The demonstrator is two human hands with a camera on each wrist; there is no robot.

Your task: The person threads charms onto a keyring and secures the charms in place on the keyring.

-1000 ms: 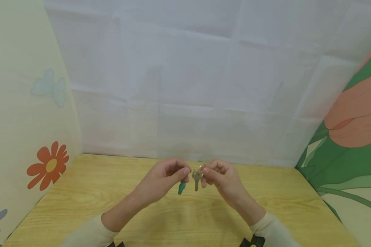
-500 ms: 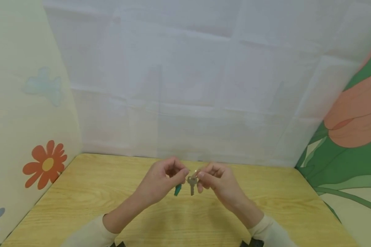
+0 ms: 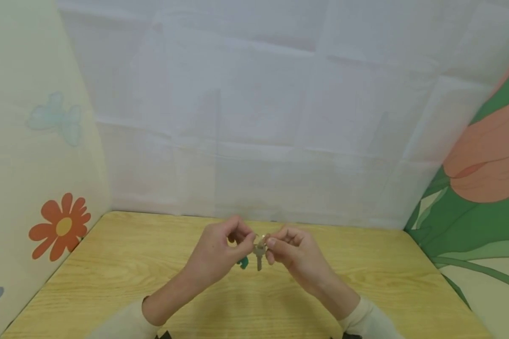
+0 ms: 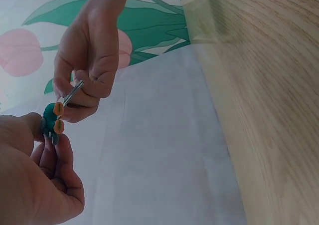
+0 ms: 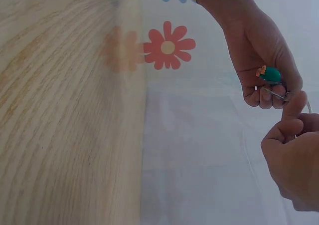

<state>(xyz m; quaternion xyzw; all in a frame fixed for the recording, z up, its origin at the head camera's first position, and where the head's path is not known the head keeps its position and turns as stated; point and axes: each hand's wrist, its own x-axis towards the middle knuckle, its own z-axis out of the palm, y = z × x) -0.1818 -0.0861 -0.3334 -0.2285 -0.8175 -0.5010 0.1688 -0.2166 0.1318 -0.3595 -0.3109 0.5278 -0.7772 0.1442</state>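
Observation:
Above the table my left hand (image 3: 214, 249) pinches a thin metal key ring (image 5: 289, 95) between thumb and fingers. Close beside those fingers hangs a teal charm (image 3: 243, 262) with orange feet, partly covered by the hand in the head view. My right hand (image 3: 300, 252) faces it and also pinches at the ring; its fingertips hide exactly which part. A silver key (image 3: 259, 257) dangles blade-down between the two hands. Seen from the left wrist, the charm (image 4: 51, 119) sits at the left fingertips and the key (image 4: 74, 93) lies near the right fingers.
A wood-grain table (image 3: 110, 273) lies below both hands. White cloth (image 3: 258, 117) hangs along its back edge. Panels printed with flowers stand left (image 3: 47, 165) and right (image 3: 483, 188).
Both hands have shifted slightly left, the right one more, so they are closer together. The key has moved left and a little lower, and the charm has turned and swung left.

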